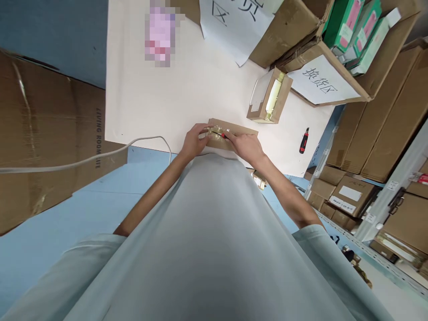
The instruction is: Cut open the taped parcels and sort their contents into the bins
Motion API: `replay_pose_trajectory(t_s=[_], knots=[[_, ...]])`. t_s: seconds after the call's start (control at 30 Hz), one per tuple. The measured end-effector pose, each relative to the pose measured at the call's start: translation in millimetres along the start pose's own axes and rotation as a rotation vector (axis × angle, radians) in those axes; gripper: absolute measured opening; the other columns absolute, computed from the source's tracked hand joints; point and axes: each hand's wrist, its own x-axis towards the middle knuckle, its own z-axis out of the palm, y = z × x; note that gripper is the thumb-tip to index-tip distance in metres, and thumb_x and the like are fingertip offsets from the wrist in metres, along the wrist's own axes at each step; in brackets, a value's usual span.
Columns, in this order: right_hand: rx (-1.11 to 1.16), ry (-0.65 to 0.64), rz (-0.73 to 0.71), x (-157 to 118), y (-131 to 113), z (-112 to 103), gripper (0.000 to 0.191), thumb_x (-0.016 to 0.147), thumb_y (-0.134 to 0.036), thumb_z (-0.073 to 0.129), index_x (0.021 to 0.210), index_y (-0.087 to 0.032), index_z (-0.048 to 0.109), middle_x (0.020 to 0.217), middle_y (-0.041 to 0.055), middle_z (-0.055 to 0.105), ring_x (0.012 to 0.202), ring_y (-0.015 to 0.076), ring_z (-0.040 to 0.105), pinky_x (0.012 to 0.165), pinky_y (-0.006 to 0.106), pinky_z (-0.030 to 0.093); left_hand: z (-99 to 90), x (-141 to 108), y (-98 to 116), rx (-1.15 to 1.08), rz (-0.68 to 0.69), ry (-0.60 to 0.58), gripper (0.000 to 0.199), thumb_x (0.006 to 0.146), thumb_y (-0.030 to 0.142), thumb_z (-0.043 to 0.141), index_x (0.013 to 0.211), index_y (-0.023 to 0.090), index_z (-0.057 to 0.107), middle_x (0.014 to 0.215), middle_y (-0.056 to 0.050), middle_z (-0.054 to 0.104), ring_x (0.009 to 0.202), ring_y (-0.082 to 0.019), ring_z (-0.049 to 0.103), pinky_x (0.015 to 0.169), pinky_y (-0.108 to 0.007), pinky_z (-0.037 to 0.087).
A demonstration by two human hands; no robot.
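Note:
A small cardboard box (239,129) with clear tape along its top lies at the table's near edge, right against my body. My left hand (195,140) grips its left end, thumb and fingers on either side of the taped strip. In my right hand (245,145) is a red-handled cutter (223,135), mostly covered by my fingers. Its thin dark blade points left and lies over the tape. How deep the tip sits cannot be made out. Behind the box, to the right, stands another taped cardboard box (271,96).
A red and black utility knife (304,141) lies on the white table (187,89) at right. Open cartons with paper signs (323,80) hold green boxes (347,26) at the back right. A pink packet (160,33) is blurred. A white cable (143,138) crosses the left edge.

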Motion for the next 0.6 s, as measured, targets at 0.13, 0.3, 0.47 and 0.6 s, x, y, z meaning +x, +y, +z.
replay_pose_trajectory(t_s=[0.13,0.3,0.47,0.6], knots=[[-0.098,-0.052,-0.043,6.1,-0.1,-8.2,0.058,0.119,-0.022,0.035,0.177,-0.028,0.039,0.127,0.0161,0.082,0.104,0.0297,0.077,0.084,0.034,0.048,1.6,0.8,-2.6,-0.028,0.033,0.025,0.047,0.097,0.047,0.077,0.138,0.025,0.075,0.143,-0.012,0.071,0.131,-0.030,0.073,0.117,-0.051,0.064],[-0.150,-0.076,-0.058,9.3,-1.4,-11.6,0.060,0.118,-0.016,0.034,0.177,-0.025,0.036,0.124,0.0178,0.082,0.107,0.0308,0.078,0.086,0.036,0.050,1.7,0.4,-2.6,-0.044,0.030,0.029,0.049,0.096,0.047,0.079,0.139,0.025,0.076,0.142,-0.013,0.071,0.131,-0.031,0.074,0.117,-0.053,0.063],[-0.172,-0.080,-0.073,14.0,-4.5,-15.1,0.060,0.115,-0.011,0.034,0.174,-0.022,0.041,0.128,0.0199,0.080,0.108,0.0312,0.078,0.089,0.038,0.053,3.3,2.7,-4.4,-0.059,0.021,0.048,0.054,0.095,0.057,0.081,0.137,0.024,0.077,0.141,-0.013,0.072,0.130,-0.032,0.074,0.121,-0.054,0.061],[-0.184,-0.091,-0.100,18.6,-7.5,-15.2,0.064,0.112,-0.007,0.033,0.176,-0.018,0.037,0.134,0.0224,0.077,0.109,0.0317,0.078,0.088,0.039,0.056,3.3,3.8,-4.5,-0.064,0.008,0.065,0.055,0.094,0.061,0.082,0.136,0.025,0.077,0.143,-0.012,0.071,0.133,-0.032,0.073,0.122,-0.055,0.060]])
